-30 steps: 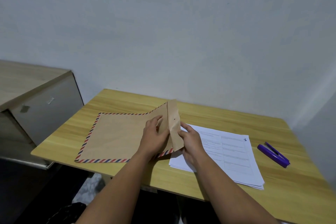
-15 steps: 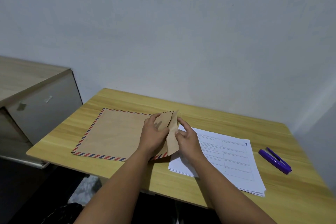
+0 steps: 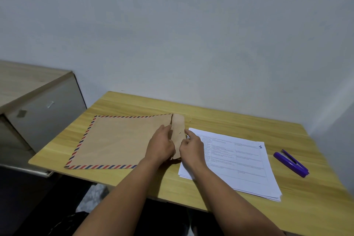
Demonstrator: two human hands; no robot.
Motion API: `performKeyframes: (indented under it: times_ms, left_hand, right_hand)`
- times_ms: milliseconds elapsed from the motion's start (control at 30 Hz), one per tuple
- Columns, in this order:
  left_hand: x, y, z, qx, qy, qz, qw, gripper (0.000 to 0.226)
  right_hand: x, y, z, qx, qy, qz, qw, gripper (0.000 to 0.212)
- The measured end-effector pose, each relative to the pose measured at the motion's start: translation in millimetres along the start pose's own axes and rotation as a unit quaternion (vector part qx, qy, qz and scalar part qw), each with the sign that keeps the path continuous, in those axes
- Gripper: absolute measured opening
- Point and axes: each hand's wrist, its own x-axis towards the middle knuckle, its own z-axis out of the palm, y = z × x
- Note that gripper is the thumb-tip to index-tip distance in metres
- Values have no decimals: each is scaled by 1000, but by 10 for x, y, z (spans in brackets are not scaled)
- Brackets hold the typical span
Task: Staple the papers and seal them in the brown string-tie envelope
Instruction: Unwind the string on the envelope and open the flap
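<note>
There is one view, from a wide-angle camera worn on the person's head, looking forward and down across a wooden table [image 3: 220, 119] toward a plain pale wall [image 3: 182, 34]. The wall fills the upper half of the frame and the tabletop sits in the lower half, its far edge against the wall. Both forearms enter from the bottom edge and reach away from the lens, so the left hand [image 3: 160, 144] and right hand [image 3: 191, 146] sit near the middle, close to the camera. A cabinet [image 3: 38, 105] lies at the left margin. Straight edges bow slightly toward the frame's sides.
</note>
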Motion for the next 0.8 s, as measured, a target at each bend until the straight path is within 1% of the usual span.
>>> performKeyframes:
  times_ms: [167,300,367,433,533,567,600,667,733,800]
  left_hand:
    - [-51,-54,-20,50,22,8,998,64]
    - [-104,-76,-99,36,48,13,998,65]
    - [-104,-93,-137,12,67,-6,998,66]
    - [-100,-115,-159,-5,69,-27,997,68]
    - [-93,-138,-179,-4,66,-16,998,67]
    - [-82,-151,-190,-5,67,-17,998,67]
    - [-69,-158,-202,-7,67,-19,998,66]
    - [-51,-160,-217,-5,65,-21,998,65]
    - [-38,-153,-215,0,65,-11,998,64]
    - [-18,-147,-215,3,68,-6,998,63]
  right_hand:
    - [-4,7,36,4,28,-8,1000,50]
    - [4,33,85,15,33,-4,999,49]
    - [17,34,79,14,18,-5,1000,49]
    - [25,38,29,27,-16,0,1000,50]
    - [61,79,-205,38,-50,9,998,50]
    - [83,97,-339,20,-48,5,999,50]
    - [118,117,-503,-23,-37,-3,999,49]
    - [188,194,-895,-164,0,-5,986,49]
    - [255,333,-1288,-267,18,27,963,49]
    - [291,493,-1618,-342,15,86,936,49]
